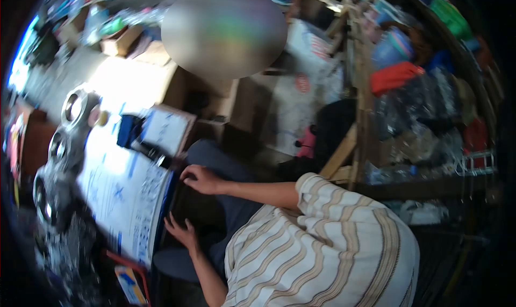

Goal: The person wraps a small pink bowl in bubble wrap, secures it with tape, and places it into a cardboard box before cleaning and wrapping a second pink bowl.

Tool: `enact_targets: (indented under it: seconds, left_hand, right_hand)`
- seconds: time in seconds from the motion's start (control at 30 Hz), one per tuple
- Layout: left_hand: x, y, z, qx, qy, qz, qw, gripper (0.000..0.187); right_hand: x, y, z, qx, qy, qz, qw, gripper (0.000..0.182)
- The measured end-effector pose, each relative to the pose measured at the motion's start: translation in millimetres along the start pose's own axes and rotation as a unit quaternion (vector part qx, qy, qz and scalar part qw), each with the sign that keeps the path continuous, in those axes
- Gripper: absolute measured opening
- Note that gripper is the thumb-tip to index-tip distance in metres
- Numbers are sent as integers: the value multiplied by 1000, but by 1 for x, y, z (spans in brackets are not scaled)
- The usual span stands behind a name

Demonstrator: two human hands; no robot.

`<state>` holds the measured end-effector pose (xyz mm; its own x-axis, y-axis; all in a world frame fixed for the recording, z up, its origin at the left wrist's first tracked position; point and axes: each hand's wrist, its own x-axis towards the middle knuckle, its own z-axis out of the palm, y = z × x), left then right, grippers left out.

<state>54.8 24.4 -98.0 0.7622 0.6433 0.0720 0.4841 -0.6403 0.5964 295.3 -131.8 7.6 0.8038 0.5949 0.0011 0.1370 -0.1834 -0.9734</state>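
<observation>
A large white board or sheet with blue print (118, 188) lies to the left, its dark blue edge facing my body. My left hand (184, 234), lower in the view, is at that edge with its fingers apart and nothing visible in them. Higher up, my right hand (201, 179) is beside the board's upper right corner, its fingers loosely bent and apart, with no object seen in it. A dark blue object (129, 130) and a black item with a shiny end (156, 155) lie near the top of the board.
Shiny round metal items (78, 108) and crumpled clear plastic (70, 248) line the board's far side. An open cardboard box (172, 89) stands above. On the right, a wooden-edged stall (361, 92) holds bags and a red bundle (395, 78). A blurred oval covers the top middle.
</observation>
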Motion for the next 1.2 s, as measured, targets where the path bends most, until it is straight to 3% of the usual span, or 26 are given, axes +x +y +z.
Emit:
enact_targets:
  seconds: [0.07, 0.17, 0.27, 0.33, 0.43, 0.5, 0.6, 0.67, 0.8, 1.2]
  left_hand:
    - [-5, -19, -6, 4, 58, -87, 995, 70]
    - [-5, -1, -25, -20, 124, -133, 983, 70]
    - [-1, 12, -28, -25, 176, -120, 977, 77]
    - [3, 5, -21, -6, 155, -115, 981, 84]
    - [3, 12, -17, -70, 129, -126, 981, 94]
    - [3, 23, -27, -62, 100, -145, 982, 96]
    - [4, 20, -26, -82, 97, -165, 978, 98]
    - [4, 16, -23, -88, 90, -179, 976, 99]
    - [2, 18, -31, -94, 77, -193, 974, 100]
    - [-15, 4, -29, -155, 121, -169, 966, 66]
  right_hand:
    - [-3, -3, 25, -16, -38, -4, 999, 20]
    - [5, 15, 66, -12, -123, -11, 992, 27]
    - [17, 34, 95, -48, -161, -60, 984, 44]
    - [18, 43, 103, -152, -169, -101, 969, 57]
    - [12, 54, 87, -186, -224, -133, 947, 66]
    - [10, 49, 79, -208, -263, -161, 928, 63]
    - [8, 46, 81, -222, -285, -150, 920, 58]
    - [8, 38, 81, -234, -294, -84, 923, 52]
    - [5, 43, 88, -266, -313, -95, 907, 50]
    - [1, 40, 111, -373, -350, -137, 848, 64]
